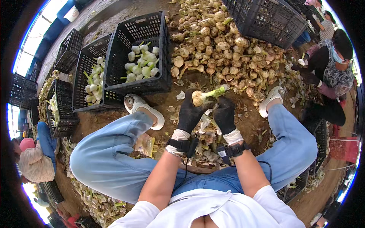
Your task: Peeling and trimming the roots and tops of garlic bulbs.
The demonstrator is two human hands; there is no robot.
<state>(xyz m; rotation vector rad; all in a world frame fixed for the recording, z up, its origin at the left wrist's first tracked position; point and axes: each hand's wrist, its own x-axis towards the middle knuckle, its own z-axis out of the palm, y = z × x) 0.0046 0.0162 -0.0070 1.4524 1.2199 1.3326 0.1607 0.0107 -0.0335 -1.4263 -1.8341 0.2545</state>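
A garlic bulb [198,98] with brown, dirty outer skin and a cut green stalk [215,92] sits in my left hand [189,112], which wears a black glove over a white one. My right hand [224,114], gloved the same way, is close beside the stalk with its fingers curled in. Whether those fingers pinch a bit of skin or stalk is hidden. Loose peeled skins [206,125] lie on the ground under both hands. Past them spreads a large heap of unpeeled garlic bulbs [216,51].
A black plastic crate [137,88] with clean white bulbs [142,64] stands ahead left, against a second crate [78,94] of garlic. Another black crate [268,24] rises behind the heap. A co-worker [336,65] sits at right; another person [37,162] is at far left.
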